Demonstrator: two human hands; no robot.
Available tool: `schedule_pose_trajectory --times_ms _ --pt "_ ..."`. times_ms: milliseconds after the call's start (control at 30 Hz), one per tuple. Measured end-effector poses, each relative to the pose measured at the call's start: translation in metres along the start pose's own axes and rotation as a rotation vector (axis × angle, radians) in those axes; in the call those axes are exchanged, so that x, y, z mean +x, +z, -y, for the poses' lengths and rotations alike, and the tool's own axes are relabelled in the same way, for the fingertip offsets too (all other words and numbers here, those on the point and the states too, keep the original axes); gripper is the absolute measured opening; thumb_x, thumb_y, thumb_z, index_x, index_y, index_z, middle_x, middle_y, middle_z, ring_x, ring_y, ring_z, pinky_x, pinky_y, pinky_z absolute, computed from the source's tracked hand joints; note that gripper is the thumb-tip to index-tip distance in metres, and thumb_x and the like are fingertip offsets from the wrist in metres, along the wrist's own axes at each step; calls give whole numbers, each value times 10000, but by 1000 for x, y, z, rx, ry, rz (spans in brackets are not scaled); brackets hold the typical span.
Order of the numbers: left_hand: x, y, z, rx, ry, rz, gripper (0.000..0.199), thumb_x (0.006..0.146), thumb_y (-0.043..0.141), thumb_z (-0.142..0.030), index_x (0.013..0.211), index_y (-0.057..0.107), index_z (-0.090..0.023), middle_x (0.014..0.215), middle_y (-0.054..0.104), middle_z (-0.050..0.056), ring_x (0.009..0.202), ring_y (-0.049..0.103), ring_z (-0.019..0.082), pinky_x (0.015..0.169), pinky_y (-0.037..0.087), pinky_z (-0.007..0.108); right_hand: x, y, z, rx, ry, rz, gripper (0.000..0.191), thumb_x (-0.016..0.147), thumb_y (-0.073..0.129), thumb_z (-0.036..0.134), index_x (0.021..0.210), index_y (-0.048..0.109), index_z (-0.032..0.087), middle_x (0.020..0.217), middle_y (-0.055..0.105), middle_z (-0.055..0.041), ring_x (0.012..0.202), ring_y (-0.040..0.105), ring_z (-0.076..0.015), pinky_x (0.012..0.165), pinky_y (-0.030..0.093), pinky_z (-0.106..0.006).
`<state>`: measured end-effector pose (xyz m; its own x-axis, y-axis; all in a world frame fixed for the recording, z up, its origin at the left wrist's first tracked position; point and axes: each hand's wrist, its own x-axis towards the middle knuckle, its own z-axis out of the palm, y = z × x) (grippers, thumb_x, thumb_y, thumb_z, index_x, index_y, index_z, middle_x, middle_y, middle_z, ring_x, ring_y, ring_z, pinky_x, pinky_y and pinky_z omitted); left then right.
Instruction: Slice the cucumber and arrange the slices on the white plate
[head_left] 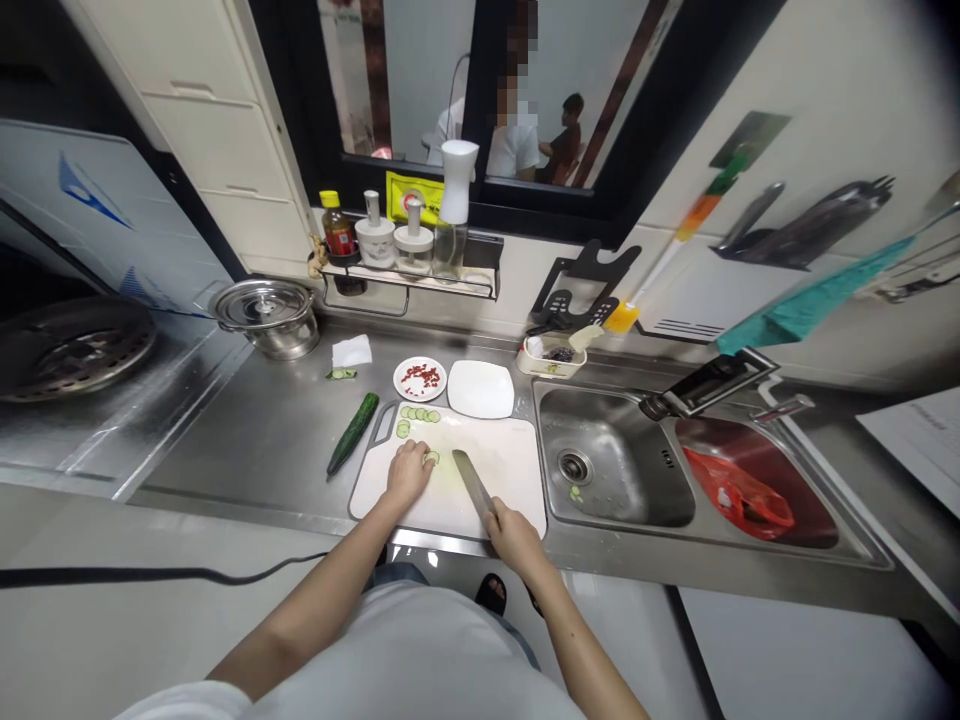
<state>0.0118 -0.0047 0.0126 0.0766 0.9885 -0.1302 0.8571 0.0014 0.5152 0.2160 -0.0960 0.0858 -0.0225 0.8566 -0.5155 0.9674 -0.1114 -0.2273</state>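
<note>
My right hand [514, 538] is closed around the handle of a kitchen knife [471, 482], its blade angled over the white cutting board [495, 447]. On the left half of the board rests my left hand [409, 474], fingers bent and closed at a pale green cucumber slice [431, 457]; how much lies under the fingers is hidden. A gap separates the blade from this hand. More cucumber slices [420, 414] lie in a row at the board's upper left corner. To the board's left is a whole cucumber [352, 434].
Behind the board stand a plate of chopped red pieces [420, 380] and a white square plate [481, 389]. A steel sink [615, 455] adjoins on the right, with a red plastic bag [739, 495] in its second basin. A lidded steel pot [266, 318] is at the back left.
</note>
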Motion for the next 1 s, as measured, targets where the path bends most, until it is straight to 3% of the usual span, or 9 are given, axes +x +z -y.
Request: schedule_pose_trajectory --times_ms 167,367,500,733,1000 --pt "3 1 -3 -37 -38 -11 114 852 547 -241 918 624 -189 976 622 83 968 552 211 855 389 300 5 -2 -5 6 67 2 285 986 292 291 1140 517 211 1027 693 -70 926 635 -172 644 327 -238" --pt "11 5 -1 -211 -139 -5 44 814 577 -223 834 612 -205 824 665 14 772 590 146 687 387 236 11 -3 -8 17 88 0 292 984 278 293 1103 534 216 1022 694 -65 929 633 -178 639 326 -243" --pt "16 -2 7 -276 -224 -75 78 795 610 -285 810 613 -209 792 675 5 748 604 143 661 384 225 14 -1 -10 22 86 1 290 982 284 293 1115 527 211 1017 693 -69 918 636 -178 622 316 -243" --pt "31 -16 31 -196 -346 -205 103 808 566 -242 877 633 -206 818 685 14 751 605 151 658 369 230 18 -2 -11 34 54 -6 274 973 300 281 1115 525 214 1003 695 -62 895 636 -173 605 293 -243" --pt "36 -14 43 -132 -355 -264 137 815 551 -240 900 650 -195 808 681 14 708 588 137 635 339 224 20 -4 -11 64 68 24 294 969 299 285 1140 525 208 1018 691 -74 895 629 -175 608 284 -246"
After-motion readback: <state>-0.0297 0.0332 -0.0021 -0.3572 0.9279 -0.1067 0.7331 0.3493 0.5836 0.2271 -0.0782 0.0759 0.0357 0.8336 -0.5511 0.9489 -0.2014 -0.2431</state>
